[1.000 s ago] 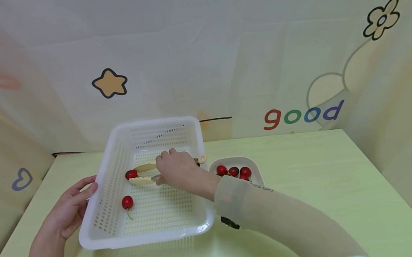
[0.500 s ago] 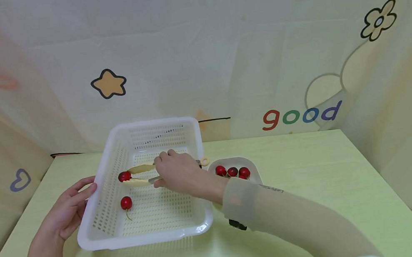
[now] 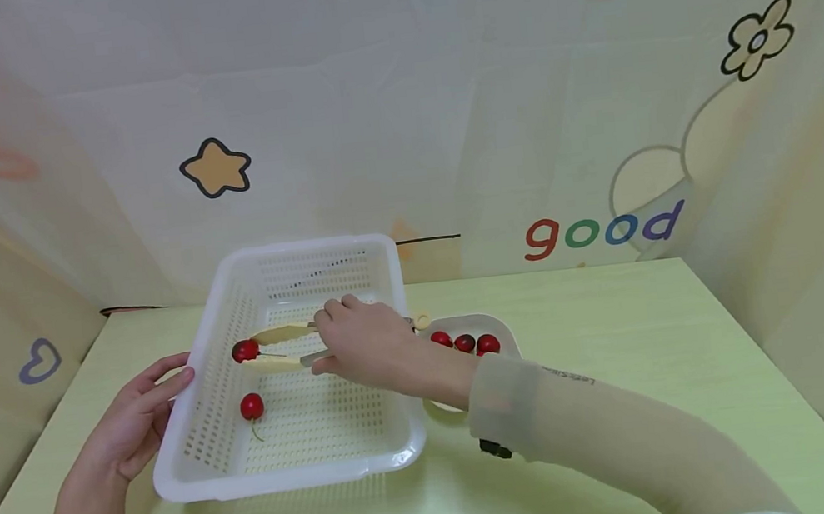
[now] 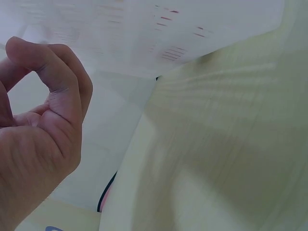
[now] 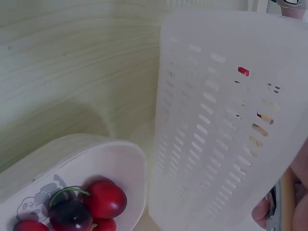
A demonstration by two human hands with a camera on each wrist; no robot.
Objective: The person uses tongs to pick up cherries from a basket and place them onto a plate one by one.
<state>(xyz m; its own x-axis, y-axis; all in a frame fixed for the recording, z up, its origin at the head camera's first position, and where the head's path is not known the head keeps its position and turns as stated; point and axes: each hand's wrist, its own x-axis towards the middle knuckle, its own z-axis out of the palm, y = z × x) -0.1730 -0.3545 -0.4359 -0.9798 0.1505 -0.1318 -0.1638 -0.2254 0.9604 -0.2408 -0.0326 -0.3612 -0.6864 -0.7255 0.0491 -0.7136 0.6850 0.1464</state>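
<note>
In the head view, my right hand (image 3: 364,346) grips tongs (image 3: 283,334) with cream tips and steel arms over the white perforated basket (image 3: 292,477). Between the tips is a red cherry (image 3: 245,351), near the basket's left wall. A second cherry (image 3: 252,406) with a stem lies on the basket floor closer to me. At the basket's left rim, my left hand (image 3: 131,425) holds the edge with thumb and finger. The left wrist view shows bent fingers (image 4: 62,82) below the basket's underside. Through the right wrist view the tongs' handle (image 5: 287,202) shows beside the basket wall.
A small white dish (image 5: 130,159) with several cherries (image 5: 105,199) stands close to the basket's right side, partly hidden by my right forearm in the head view. The pale wood table (image 3: 618,352) meets a printed curtain (image 3: 443,120) at the back.
The cherry between the tongs' tips has shifted left toward the basket wall. My right hand and forearm have moved slightly right, and the tongs' end ring too. My left hand stays at the rim.
</note>
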